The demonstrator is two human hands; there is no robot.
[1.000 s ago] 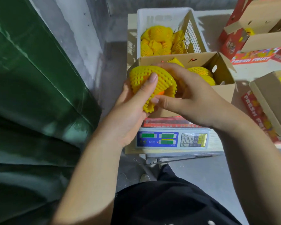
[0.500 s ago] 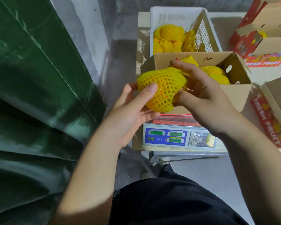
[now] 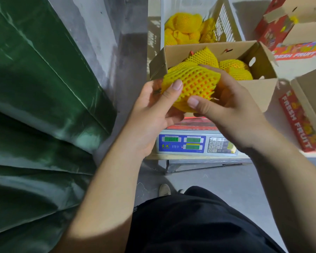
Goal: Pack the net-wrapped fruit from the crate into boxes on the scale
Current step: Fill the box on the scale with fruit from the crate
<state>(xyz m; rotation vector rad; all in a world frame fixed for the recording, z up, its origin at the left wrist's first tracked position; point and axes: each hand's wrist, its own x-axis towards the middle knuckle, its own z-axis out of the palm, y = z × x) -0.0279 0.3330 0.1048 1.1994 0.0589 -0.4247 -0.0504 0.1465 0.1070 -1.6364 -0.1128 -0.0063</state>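
Head view.

Left hand (image 3: 153,106): forearm rising from the lower left, palm turned up and inward under the fruit (image 3: 192,86). Thumb laid flat over the near left face of the net; fingers curled beneath, mostly hidden.

Right hand (image 3: 224,106): forearm entering from the lower right, wrist bent toward the left. Thumb pressed on the fruit's lower front; fingers wrapped round its right and far side, one fingertip showing at the top edge.

Fruit: one piece, held between both hands, raised above the scale (image 3: 193,143) and against the near left corner of the box (image 3: 259,88). Yellow foam net, open diamond mesh, orange skin showing through the holes. Net edge loose and folded at the top right.

Box: plain brown cardboard, flaps open, standing on the scale. Holds three net-wrapped pieces, one (image 3: 202,56) at the middle back, two to the right.

Crate (image 3: 224,21): white plastic, slotted wall, behind the box and touching it or nearly so. Pile of yellow net-wrapped fruit inside.

Scale: blue panel, three green displays, keypad at right; digits too blurred to read.

Other stock: red cartons (image 3: 299,52) printed FRESH FRUIT on the table (image 3: 290,70) to the right, some open. Green sheet (image 3: 35,106) at left. Black garment and one shoe (image 3: 164,189) below.
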